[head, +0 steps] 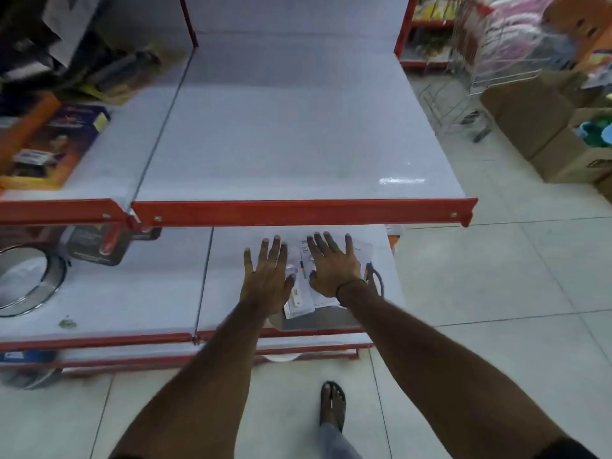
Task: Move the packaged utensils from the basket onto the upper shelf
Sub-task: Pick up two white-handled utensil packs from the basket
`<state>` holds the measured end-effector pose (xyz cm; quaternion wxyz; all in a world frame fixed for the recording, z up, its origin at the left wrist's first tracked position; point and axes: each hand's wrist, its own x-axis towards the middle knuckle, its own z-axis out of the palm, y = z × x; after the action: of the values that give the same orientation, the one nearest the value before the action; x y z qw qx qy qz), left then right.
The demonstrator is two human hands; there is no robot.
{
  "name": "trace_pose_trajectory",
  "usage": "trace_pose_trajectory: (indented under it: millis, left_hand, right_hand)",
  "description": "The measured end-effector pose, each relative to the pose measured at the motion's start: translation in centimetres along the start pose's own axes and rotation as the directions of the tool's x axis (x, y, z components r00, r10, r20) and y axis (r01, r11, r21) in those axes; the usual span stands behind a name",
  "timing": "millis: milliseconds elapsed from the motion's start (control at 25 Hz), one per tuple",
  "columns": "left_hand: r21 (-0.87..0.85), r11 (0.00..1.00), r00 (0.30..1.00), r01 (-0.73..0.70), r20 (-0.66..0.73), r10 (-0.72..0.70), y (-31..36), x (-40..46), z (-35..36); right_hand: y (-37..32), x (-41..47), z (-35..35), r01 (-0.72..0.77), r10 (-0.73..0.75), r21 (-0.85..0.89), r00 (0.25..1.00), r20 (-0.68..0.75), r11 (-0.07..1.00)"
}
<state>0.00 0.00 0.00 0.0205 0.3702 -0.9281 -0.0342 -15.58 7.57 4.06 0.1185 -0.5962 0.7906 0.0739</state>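
Several clear packets of utensils (pixel 299 294) lie in a loose pile on the lower white shelf (pixel 132 293), under the red front rail of the upper shelf (pixel 298 127). My left hand (pixel 266 276) rests flat with fingers spread at the left edge of the pile. My right hand (pixel 332 266) lies flat on top of the packets, fingers spread, holding nothing. A grey curved handle or rim (pixel 377 279) shows just right of my right wrist; I cannot tell whether it belongs to a basket. The upper shelf's surface is bare white.
Boxed goods (pixel 49 144) stand on the left part of the upper shelf. A round metal pan (pixel 26 279) and a dark box (pixel 99 246) sit on the lower shelf's left. Cardboard boxes (pixel 536 127) and a wire rack (pixel 480 61) stand on the tiled floor at right.
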Motion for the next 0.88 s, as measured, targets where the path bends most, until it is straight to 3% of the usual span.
trace_pose_trajectory:
  millis: [120, 320, 560, 760, 880]
  left_hand:
    - [-0.007, 1.0, 1.0, -0.005, -0.008, 0.005, 0.2, 1.8, 0.3]
    - [-0.113, 0.988, 0.991, 0.102, 0.095, -0.091, 0.7, 2.3, -1.8]
    - [-0.3, 0.938, 0.984, 0.175, 0.083, -0.157, 1.2, 1.5, -5.0]
    - [-0.357, 0.907, 0.975, 0.222, 0.093, -0.201, 0.9, -0.2, -7.0]
    - [-0.395, 0.896, 0.979, 0.201, 0.063, -0.191, 0.6, -1.6, -8.5]
  right_hand:
    - [0.2, 1.6, 0.4, 0.02, -0.019, -0.038, 1.0, 0.011, 0.999]
    - [0.2, 2.1, 0.2, 0.058, -0.061, -0.031, 0.989, -0.134, 0.998]
    - [0.3, 0.8, -0.1, 0.068, -0.064, -0.103, 0.997, 0.04, 0.992]
    - [-0.2, 0.5, -0.9, 0.048, -0.056, -0.091, 0.994, -0.091, 0.995]
    - [-0.4, -1.1, -2.6, -0.027, 0.035, 0.045, 0.983, -0.18, 0.999]
